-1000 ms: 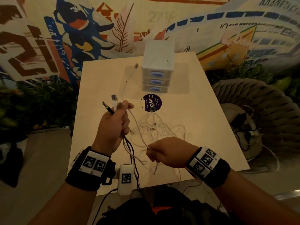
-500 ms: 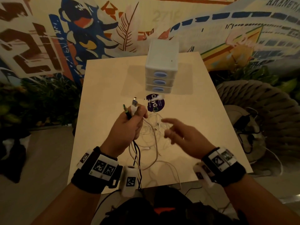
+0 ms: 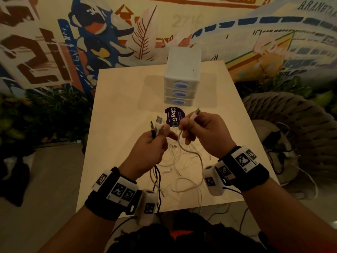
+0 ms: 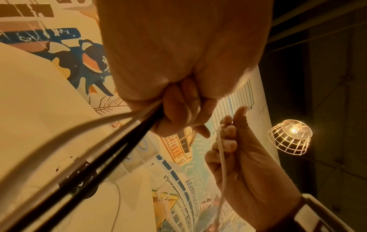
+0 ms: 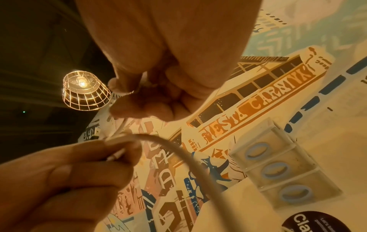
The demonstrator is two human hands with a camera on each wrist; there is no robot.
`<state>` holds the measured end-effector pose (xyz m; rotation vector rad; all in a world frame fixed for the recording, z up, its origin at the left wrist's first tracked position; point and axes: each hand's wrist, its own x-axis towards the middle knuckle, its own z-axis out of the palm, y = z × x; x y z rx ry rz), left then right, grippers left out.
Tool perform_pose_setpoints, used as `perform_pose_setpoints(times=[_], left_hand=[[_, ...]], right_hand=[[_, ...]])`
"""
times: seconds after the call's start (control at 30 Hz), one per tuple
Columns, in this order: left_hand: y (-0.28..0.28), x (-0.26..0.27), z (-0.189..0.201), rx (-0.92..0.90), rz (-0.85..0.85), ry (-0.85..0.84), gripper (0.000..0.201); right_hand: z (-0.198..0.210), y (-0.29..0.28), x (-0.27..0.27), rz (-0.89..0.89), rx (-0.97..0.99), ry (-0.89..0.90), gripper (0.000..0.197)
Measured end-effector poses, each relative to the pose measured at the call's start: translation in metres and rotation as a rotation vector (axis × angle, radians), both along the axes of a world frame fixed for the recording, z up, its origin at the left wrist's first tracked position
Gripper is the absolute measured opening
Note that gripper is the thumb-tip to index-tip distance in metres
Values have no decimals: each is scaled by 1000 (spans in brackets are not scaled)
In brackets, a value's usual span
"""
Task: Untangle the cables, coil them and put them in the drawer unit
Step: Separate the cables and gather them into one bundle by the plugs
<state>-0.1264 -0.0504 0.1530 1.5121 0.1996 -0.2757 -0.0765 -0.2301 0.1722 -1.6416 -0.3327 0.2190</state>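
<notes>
Cables front and centre: a loose white tangle point(image 3: 182, 161) sprawls on the pale table point(image 3: 120, 99) between the two wrists, thin strands looping toward the near edge, and the ends are up in the air. The left hand point(image 3: 147, 152) is fisted around a bundle, fingers curled tight, with a black cable point(image 3: 152, 131) and a white USB cable point(image 3: 159, 123) poking plug-first out of the top of the fist; from the left wrist view those same black and white leads stream out under the curled fingers. The right hand point(image 3: 206, 136) pinches another white cable point(image 3: 193, 116) just behind its metal plug, thumb and forefinger closed on it, plug tilted up and away; the cord drops from the pinch in a curve, down past the right wrist and back into the pile. The two hands sit close together, not touching, both lifted off the tabletop. Just beyond them lies a round dark sticker point(image 3: 175, 115) on the table, and behind that stands the white drawer unit point(image 3: 182, 75), three drawers stacked, each with a blue oval handle, all pushed in. Further out, a painted mural point(image 3: 91, 33) covers the wall, a woven basket chair point(image 3: 291, 125) sits to the right, and a caged lamp point(image 5: 85, 92) glows overhead.
</notes>
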Motion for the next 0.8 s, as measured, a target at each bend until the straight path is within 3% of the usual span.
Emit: perform_pose_setpoints(times=[0.1,0.27,0.47,0.57,0.8], left_hand=[[2,2,4,-52,40,22,44],[2,1,8,-149,-16,-26,31],[5,2,6,125,-65,-107,21],[4,2,4,91,-6,-98,21],[1,4,4,111,61,-91,30]], right_hand=[[-4,-1,-3,101,-144,71,32],[-9,10,-10,166,-284,115,25],[-6,13,-13,244,-432,41,31],[-7,11,-15,213,-494,-4,21],[-14,6,-18,206,-526,-102,21]])
